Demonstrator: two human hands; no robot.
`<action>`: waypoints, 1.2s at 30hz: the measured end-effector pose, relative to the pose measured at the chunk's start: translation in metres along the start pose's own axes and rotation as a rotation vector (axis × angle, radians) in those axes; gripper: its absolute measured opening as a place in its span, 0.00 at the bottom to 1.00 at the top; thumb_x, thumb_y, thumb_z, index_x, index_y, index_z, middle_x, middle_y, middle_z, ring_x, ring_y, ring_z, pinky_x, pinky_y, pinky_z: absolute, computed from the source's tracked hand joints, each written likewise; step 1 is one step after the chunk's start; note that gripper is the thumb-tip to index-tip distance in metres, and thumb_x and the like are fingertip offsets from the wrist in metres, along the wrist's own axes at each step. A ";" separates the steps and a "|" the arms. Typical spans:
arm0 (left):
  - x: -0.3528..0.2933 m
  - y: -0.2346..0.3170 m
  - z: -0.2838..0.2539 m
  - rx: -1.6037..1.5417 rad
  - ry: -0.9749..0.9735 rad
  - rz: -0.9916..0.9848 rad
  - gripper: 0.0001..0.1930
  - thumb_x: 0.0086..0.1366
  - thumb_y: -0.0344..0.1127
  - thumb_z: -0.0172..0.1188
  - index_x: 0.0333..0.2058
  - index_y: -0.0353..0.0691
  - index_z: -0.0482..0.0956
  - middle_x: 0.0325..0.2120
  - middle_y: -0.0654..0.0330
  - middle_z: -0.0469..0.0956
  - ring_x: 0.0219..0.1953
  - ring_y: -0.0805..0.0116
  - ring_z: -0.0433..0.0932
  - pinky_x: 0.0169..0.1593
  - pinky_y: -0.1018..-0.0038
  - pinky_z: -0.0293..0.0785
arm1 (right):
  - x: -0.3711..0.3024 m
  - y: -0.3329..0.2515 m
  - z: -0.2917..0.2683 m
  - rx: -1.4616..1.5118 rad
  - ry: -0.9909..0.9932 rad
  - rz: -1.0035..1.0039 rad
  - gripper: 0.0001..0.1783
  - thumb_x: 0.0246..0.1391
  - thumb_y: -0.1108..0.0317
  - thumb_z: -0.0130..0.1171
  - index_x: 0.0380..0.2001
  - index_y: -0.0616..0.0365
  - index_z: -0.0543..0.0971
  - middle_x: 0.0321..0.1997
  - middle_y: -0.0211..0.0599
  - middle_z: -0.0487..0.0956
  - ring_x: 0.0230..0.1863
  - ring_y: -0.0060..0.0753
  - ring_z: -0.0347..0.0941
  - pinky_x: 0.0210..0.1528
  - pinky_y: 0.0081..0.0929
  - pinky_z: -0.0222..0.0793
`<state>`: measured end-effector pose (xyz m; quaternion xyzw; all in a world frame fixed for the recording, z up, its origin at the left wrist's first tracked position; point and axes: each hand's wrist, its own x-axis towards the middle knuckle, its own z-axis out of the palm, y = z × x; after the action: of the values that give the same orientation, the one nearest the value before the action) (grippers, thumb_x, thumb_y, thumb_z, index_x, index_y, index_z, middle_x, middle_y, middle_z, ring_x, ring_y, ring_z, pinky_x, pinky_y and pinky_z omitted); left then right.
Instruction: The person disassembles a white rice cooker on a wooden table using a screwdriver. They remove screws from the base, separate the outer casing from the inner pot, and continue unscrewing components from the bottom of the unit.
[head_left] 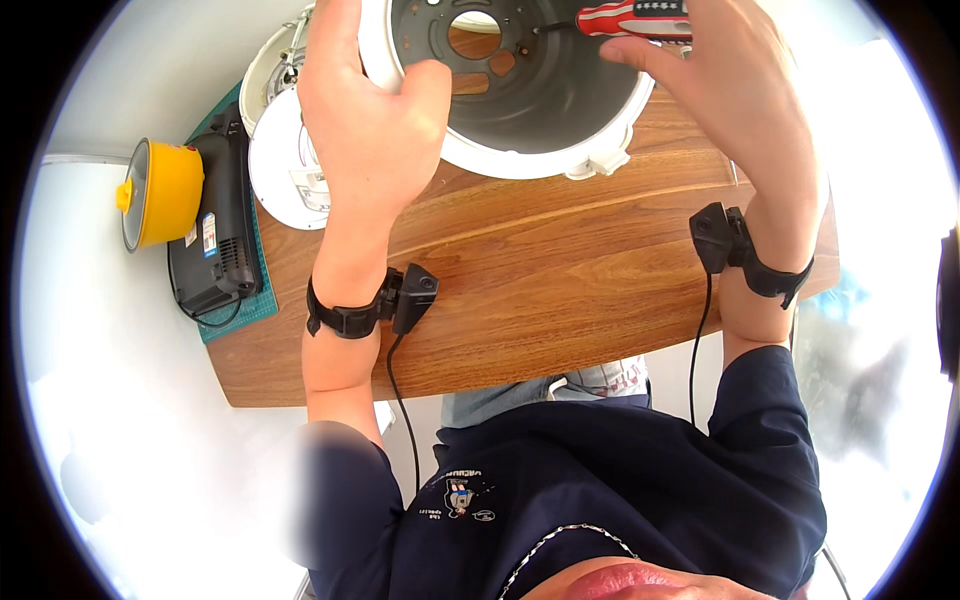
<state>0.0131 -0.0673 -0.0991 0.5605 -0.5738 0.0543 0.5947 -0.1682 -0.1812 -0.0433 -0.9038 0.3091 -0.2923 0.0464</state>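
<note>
- The white round housing (520, 165) is lying at twelve o'clock on the wooden table (560, 270), its grey hollow facing the camera; the top edge of the view is cutting part of it off.
- The left hand (375, 130), at eleven o'clock, is holding the housing's left rim, thumb reaching over the hollow; the grip is looking close, though the fingertips are staying out of sight.
- The right hand (725, 75), between one and two o'clock, is wrapping the handle of a red-and-white-striped screwdriver (630, 18), with little gap left; the shaft is pointing toward nine o'clock, its tip seeming to meet the housing's floor at three o'clock from the central hole.
- Done, judging by how things are lying: a white disc-shaped part (280, 160) is resting apart from the housing at ten o'clock, and a white round part with metal fittings (262, 80) is sitting just beyond it.
- Left: the work at the screwdriver's tip is probably midway; whether a screw is going in or coming out there, the view is not showing.
</note>
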 end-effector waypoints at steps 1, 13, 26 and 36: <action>0.000 0.000 0.000 -0.009 0.001 -0.003 0.42 0.44 0.18 0.42 0.65 0.24 0.67 0.57 0.44 0.75 0.62 0.58 0.73 0.69 0.68 0.62 | 0.002 0.005 0.000 0.005 -0.057 0.037 0.19 0.51 0.71 0.71 0.47 0.60 0.80 0.42 0.44 0.82 0.45 0.50 0.79 0.47 0.39 0.74; 0.001 -0.001 0.000 0.059 0.038 -0.034 0.42 0.44 0.18 0.43 0.64 0.24 0.67 0.56 0.44 0.75 0.61 0.58 0.74 0.69 0.68 0.62 | 0.000 0.009 -0.002 0.061 0.069 -0.236 0.14 0.50 0.78 0.67 0.42 0.59 0.83 0.41 0.40 0.79 0.44 0.49 0.76 0.47 0.38 0.73; 0.002 -0.011 -0.006 0.014 0.077 -0.124 0.40 0.45 0.17 0.44 0.64 0.27 0.69 0.57 0.47 0.76 0.62 0.59 0.74 0.68 0.68 0.63 | 0.002 0.003 -0.008 0.321 0.035 -0.024 0.18 0.46 0.86 0.68 0.43 0.65 0.83 0.39 0.40 0.79 0.41 0.39 0.80 0.43 0.30 0.76; 0.005 -0.038 -0.020 -0.203 0.073 -0.321 0.39 0.45 0.18 0.46 0.63 0.28 0.71 0.55 0.50 0.77 0.60 0.60 0.76 0.66 0.70 0.67 | 0.008 0.004 -0.010 0.264 0.173 -0.004 0.18 0.45 0.85 0.70 0.42 0.65 0.83 0.38 0.38 0.78 0.39 0.34 0.78 0.42 0.28 0.75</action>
<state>0.0543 -0.0696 -0.1123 0.5798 -0.4575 -0.0790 0.6696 -0.1705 -0.1882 -0.0323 -0.8619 0.2689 -0.4073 0.1375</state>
